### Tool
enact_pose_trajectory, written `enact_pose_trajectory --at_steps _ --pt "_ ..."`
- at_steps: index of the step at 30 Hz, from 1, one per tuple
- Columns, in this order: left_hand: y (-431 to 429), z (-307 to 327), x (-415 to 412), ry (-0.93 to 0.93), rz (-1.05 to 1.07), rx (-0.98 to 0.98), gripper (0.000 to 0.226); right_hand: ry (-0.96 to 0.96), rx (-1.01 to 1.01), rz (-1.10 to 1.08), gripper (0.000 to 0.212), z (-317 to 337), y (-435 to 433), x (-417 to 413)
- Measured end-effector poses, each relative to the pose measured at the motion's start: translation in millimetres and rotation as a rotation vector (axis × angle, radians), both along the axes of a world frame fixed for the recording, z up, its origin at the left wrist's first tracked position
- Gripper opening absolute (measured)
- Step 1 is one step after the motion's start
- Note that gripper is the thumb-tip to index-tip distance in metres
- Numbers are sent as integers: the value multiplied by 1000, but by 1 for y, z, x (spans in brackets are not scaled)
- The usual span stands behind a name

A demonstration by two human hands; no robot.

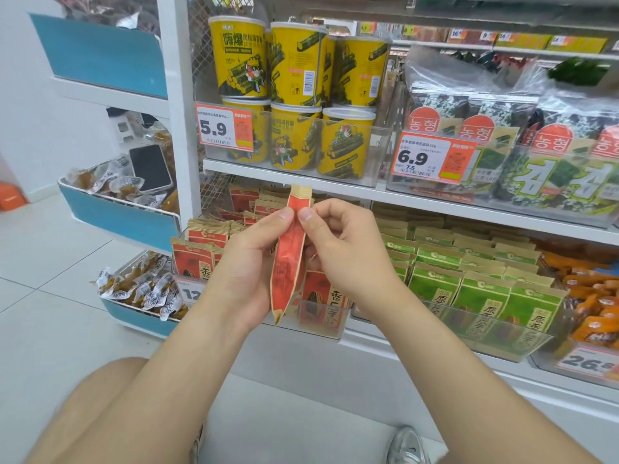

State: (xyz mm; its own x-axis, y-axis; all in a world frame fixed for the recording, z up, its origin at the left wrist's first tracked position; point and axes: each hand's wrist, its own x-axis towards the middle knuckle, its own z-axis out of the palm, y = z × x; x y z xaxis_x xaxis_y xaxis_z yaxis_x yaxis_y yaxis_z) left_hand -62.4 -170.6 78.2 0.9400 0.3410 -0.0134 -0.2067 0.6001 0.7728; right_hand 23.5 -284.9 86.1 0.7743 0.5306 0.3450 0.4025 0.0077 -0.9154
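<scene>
Shop shelving [435,209], lower tier, clear bin [338,329] of red seed packets [192,259]: one red packet [288,259] held edge-on just before it, pinched near the top by left hand [243,266] and right hand [345,252] close together; step judged straightening for restocking, next an upright slot-in among its fellows.

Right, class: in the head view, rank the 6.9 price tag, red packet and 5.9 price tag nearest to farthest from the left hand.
1. red packet, held in the left hand.
2. 5.9 price tag, above, slightly left.
3. 6.9 price tag, above, far right.
</scene>
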Motion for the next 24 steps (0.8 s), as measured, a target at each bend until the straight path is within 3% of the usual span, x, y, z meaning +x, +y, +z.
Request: enact_pose_trajectory --at_steps 11,15,19,24 --pt "11 -9 3 20 151 24 54 -29 -177 75 17 3 -4 0" --pt "13 -6 4 -24 207 7 73 -1 -340 167 43 2 -7 0" --pt "10 -1 1 -20 201 103 43 75 -208 131 42 5 -8 2" --pt "3 4 -8 -42 160 513 35 56 -67 -8 21 13 -13 8"
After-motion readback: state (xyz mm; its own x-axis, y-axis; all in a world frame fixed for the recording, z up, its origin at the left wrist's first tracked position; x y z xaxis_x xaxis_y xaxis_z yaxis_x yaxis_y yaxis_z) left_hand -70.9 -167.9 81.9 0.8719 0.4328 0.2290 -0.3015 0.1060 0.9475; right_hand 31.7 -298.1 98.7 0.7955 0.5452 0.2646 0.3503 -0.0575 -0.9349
